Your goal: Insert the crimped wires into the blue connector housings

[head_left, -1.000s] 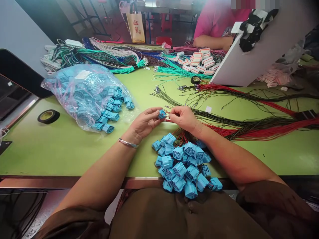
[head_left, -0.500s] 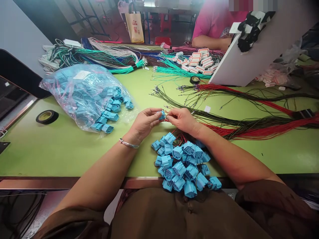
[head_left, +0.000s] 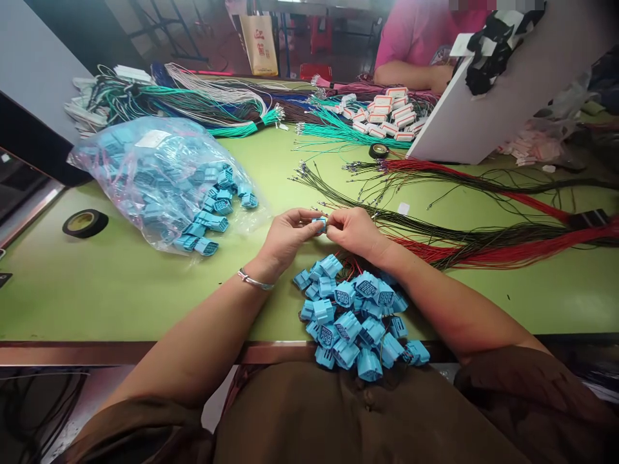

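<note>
At frame centre, left hand [head_left: 285, 238] pinches a blue connector [head_left: 319, 223]; right hand's [head_left: 355, 232] grip is pressed on a red wire [head_left: 411, 243], which could buckle or miss its slot

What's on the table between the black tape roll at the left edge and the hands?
In the head view, the clear bag of blue connectors lies between the tape roll and the left hand; elsewhere only green table.
</note>
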Demonstrator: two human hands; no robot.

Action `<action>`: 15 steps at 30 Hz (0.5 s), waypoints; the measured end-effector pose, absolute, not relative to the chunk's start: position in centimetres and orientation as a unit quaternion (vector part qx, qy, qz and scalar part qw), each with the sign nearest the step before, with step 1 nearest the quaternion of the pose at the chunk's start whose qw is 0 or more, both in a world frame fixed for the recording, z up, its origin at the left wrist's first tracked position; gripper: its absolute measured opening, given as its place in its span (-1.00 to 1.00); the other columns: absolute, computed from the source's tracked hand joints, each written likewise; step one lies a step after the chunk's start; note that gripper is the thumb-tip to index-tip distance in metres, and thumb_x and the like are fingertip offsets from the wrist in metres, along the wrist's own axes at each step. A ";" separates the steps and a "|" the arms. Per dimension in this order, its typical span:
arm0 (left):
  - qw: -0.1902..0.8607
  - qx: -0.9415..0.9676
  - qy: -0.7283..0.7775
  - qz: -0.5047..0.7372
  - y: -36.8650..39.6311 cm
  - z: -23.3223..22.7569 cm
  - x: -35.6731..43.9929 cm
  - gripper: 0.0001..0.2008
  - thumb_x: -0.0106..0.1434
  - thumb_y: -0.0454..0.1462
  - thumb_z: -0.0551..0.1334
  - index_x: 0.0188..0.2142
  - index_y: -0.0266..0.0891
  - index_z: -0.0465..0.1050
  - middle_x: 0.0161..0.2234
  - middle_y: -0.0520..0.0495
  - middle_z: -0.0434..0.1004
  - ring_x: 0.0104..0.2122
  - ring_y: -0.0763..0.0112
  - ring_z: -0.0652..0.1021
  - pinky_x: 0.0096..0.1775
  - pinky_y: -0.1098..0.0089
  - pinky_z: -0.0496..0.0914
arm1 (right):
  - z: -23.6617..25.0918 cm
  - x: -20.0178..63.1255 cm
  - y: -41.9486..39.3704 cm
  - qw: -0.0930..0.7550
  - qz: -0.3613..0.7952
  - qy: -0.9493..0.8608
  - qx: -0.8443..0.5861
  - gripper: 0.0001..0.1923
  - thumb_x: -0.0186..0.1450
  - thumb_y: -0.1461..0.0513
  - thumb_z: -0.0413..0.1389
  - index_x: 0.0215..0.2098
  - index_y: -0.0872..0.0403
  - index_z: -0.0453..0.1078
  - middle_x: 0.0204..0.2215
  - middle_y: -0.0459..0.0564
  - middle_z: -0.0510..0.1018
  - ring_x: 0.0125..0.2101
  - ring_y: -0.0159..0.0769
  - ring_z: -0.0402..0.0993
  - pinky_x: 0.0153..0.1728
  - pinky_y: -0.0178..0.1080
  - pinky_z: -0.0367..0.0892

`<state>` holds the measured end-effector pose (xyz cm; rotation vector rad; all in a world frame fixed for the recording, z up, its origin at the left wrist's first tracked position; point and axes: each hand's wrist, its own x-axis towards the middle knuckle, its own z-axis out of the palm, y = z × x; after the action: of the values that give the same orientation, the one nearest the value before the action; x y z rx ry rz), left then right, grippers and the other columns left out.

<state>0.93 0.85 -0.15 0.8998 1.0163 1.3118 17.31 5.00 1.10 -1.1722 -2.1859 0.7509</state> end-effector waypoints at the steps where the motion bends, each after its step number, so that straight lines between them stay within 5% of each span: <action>1: 0.591 0.383 0.440 0.558 0.8 -0.2 1.0 -0.63 -0.10 -0.20 0.54 -0.30 -0.30 0.59 -0.37 -0.08 0.64 -0.36 0.42 0.60 -0.17 0.33 0.48 | 1.1 17.3 4.9 0.266 0.272 -0.816 -0.436 -0.84 0.11 0.29 0.08 -0.59 0.15 0.43 -0.69 -0.16 0.34 -0.59 -0.49 0.17 -0.48 -0.34 0.07; 9: 0.634 0.300 0.418 0.577 0.7 1.4 0.7 -0.61 -0.13 -0.26 0.55 -0.30 -0.35 0.56 -0.40 -0.09 0.63 -0.36 0.39 0.61 -0.11 0.27 0.49 | 3.5 18.3 6.7 0.220 0.386 -0.755 -0.482 -0.79 0.25 0.20 0.07 -0.43 0.14 0.48 -0.60 -0.09 0.52 -0.64 -0.46 0.31 -0.52 -0.35 0.19; 12: 0.643 0.273 0.418 0.580 0.6 1.6 0.6 -0.64 -0.11 -0.28 0.54 -0.30 -0.35 0.56 -0.41 -0.08 0.62 -0.36 0.43 0.60 -0.11 0.29 0.48 | 3.7 19.1 10.0 0.216 0.245 -0.773 -0.544 -0.81 0.22 0.25 0.10 -0.35 0.14 0.56 -0.41 0.00 0.62 -0.47 -0.37 0.44 -0.38 -0.32 0.27; 15: 0.652 0.268 0.409 0.580 0.5 1.5 0.7 -0.65 -0.09 -0.28 0.53 -0.30 -0.34 0.56 -0.39 -0.08 0.62 -0.35 0.43 0.59 -0.10 0.29 0.48 | 3.1 18.8 13.0 0.120 0.138 -0.799 -0.572 -0.79 0.17 0.21 0.16 -0.30 0.11 0.60 -0.31 0.06 0.64 -0.32 -0.26 0.48 -0.28 -0.27 0.28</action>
<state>0.67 0.54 1.46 0.6074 0.9290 1.3157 18.77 13.02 3.07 -1.6719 -2.3358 0.4040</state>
